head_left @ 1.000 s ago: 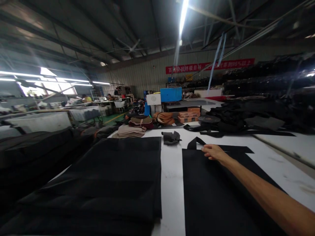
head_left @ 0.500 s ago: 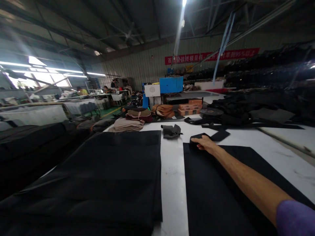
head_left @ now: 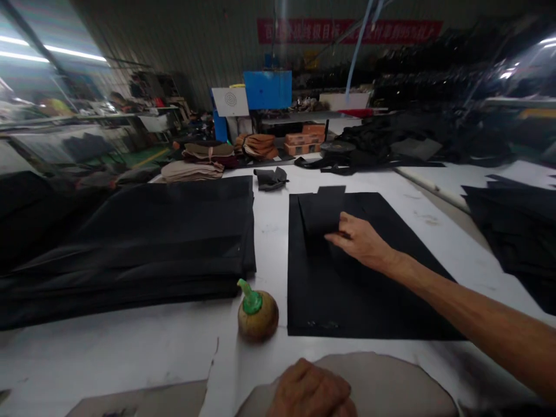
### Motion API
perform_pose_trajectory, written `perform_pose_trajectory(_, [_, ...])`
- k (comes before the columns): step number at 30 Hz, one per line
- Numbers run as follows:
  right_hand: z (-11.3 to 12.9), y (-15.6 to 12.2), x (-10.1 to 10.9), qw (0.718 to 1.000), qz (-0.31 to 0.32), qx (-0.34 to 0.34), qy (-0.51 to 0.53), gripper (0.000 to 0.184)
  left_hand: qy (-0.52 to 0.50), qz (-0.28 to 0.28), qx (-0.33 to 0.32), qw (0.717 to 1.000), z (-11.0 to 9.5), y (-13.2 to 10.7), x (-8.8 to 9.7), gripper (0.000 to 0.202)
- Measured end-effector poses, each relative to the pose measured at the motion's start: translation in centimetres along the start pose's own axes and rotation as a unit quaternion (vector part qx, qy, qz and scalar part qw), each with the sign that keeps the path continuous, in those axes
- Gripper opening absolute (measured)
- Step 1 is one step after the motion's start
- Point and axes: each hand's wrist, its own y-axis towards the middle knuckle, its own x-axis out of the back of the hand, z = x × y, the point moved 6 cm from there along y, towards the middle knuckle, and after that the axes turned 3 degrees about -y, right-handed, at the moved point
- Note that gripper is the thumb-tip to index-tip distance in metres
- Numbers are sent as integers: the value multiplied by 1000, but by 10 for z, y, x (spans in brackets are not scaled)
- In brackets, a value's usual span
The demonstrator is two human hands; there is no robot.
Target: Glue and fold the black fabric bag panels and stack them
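One black strip [head_left: 322, 213] is pinched in the right hand [head_left: 362, 238] above the black sheet [head_left: 347, 304] on the right of the table [head_left: 270, 231]; the left hand [head_left: 310, 392], well apart, is curled at the near edge, grip cannot be told; stacked orange-brown boxes [head_left: 300, 143] stand far, contents hidden.

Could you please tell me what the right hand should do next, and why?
Perhaps the right hand should ease the black strip flat onto the black sheet, since the strip it pinches looks curled and partly raised over that sheet.
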Motion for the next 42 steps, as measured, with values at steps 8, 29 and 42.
perform_pose_trajectory(8, [37,-72,-29,984,43,133,-109,34,15,147,-22,989,-21,2,2,21])
perform_pose_trajectory(29, [52,-102,-55,920,125,227,-295,31,31,182,-8,983,-19,-1,-5,5])
perform_pose_trajectory(42, [56,-105,-57,905,148,232,-324,41,23,198,-2,980,-19,-1,-7,4])
